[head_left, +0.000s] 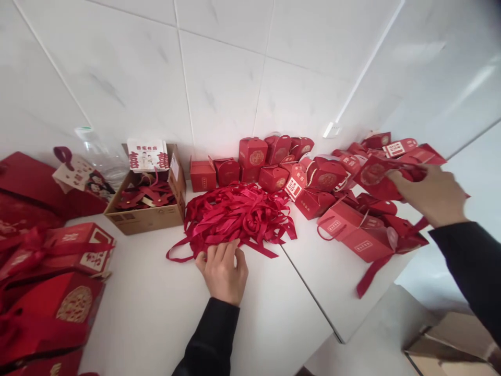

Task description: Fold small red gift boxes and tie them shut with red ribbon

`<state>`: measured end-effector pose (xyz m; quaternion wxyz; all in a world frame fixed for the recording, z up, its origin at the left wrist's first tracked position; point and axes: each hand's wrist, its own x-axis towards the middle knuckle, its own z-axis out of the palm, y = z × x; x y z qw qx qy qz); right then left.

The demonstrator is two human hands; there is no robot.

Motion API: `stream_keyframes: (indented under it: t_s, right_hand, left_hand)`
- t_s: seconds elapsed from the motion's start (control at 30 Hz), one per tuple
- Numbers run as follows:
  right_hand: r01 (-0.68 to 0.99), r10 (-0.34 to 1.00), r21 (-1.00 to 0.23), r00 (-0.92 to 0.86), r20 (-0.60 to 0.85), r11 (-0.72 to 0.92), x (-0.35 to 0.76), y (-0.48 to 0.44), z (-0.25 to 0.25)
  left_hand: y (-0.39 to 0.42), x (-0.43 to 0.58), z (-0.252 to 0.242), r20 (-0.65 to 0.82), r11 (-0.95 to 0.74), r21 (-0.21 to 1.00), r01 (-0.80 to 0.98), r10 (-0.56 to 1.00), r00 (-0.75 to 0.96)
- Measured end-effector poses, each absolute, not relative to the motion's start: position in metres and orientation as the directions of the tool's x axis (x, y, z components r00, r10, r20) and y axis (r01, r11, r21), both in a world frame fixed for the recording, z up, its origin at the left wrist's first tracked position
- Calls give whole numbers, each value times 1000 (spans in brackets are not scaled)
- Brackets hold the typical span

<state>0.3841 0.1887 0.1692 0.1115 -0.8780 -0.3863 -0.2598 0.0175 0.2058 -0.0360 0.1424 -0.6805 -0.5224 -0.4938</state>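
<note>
A tangled heap of red satin ribbons point(238, 214) lies in the middle of the white table point(156, 308). My left hand point(222, 271) rests at the heap's near edge, its fingers together on the ribbons. To the right, my right hand point(432, 194) is raised over a pile of small red gift boxes point(332, 180) and is closed on one red box point(378, 175) with a round gold emblem. Both my sleeves are black.
A brown cardboard box point(146, 216) with red pieces stands at the back left. Larger red boxes point(55, 292) crowd the left edge. A cardboard carton point(450, 344) sits on the floor at lower right. White tiled walls close the corner.
</note>
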Motion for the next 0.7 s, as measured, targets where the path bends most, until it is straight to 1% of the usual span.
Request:
stream_keyframes:
  t_s: [0.03,0.1,0.17,0.2,0.27,0.3,0.37,0.43,0.47,0.53,0.57,0.63,0.7]
  right_hand:
    - [738,628,-3,576,523,-675,376,184,174]
    - [795,704,1,536,467,-606,354,173,178]
    - [875,810,16,441,386,-484,324,163,171]
    - [915,872,14,380,309,-403,306,159,164]
    - [976,970,-11,216,108,-216,267,152,144]
    - [993,993,-35,113,19,-112,247,149,133]
    - [993,993,-95,-73,-88,65,210,145,113]
    - [973,971,-138,-202,-125,185,184,142,100]
    - [957,957,-166,-262,-128,239,175,141,96]
    - [905,918,-256,-378,-118,339,166,142,95]
    - [874,899,-311,-423,-112,373,165,142,96]
    - [833,888,-400,-451,-92,382,168,145,98]
    - [835,917,-443,-392,-65,326,175,147,99]
  left_hand:
    - [205,15,-34,823,-414,335,846,566,-49]
    - [199,10,-29,826,-423,355,834,560,-68]
    - [185,6,-25,827,-450,364,815,559,-60]
    - [176,4,-24,822,-489,373,788,568,-37]
    - [153,3,-23,790,-599,400,693,609,71]
    - [141,3,-24,760,-650,416,636,633,149]
    - [119,2,-29,670,-682,460,569,687,283]
    - [103,0,-36,580,-637,528,562,754,309]
    - [98,-2,-39,547,-603,575,553,786,288]
    - [92,-8,-44,503,-543,663,516,833,229]
    - [90,-10,-45,497,-528,688,498,843,208]
    - [85,-14,-45,497,-509,706,493,851,169]
    - [78,-13,-41,498,-469,714,520,862,93]
